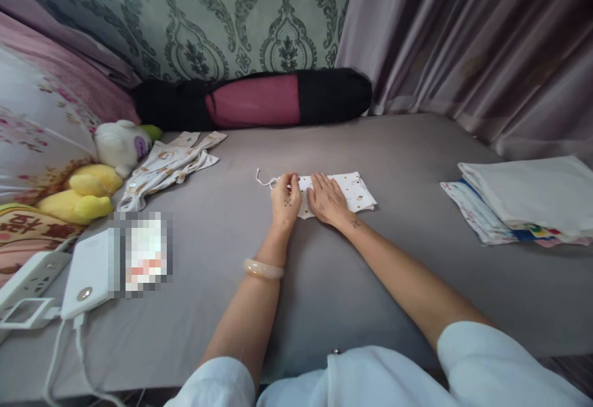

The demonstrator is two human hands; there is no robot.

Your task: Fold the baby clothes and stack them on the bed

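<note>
A small white garment [356,188] with a scattered print lies folded flat on the grey sheet in front of me. A white drawstring [265,181] trails from its left end. My left hand [286,202] has its fingers curled in a pinch at that end, by the drawstring. The fingertips partly hide what they grip. My right hand [328,198] rests palm down across the middle of the garment, with its fingers stretched out and covering part of the print.
A printed baby garment [172,169] lies at the back left beside plush toys [123,146]. A power bank [90,271] with cables and a power strip [34,274] are at left. Folded cloths [528,194] are stacked at right. A black-and-maroon long bag [254,101] lines the wall.
</note>
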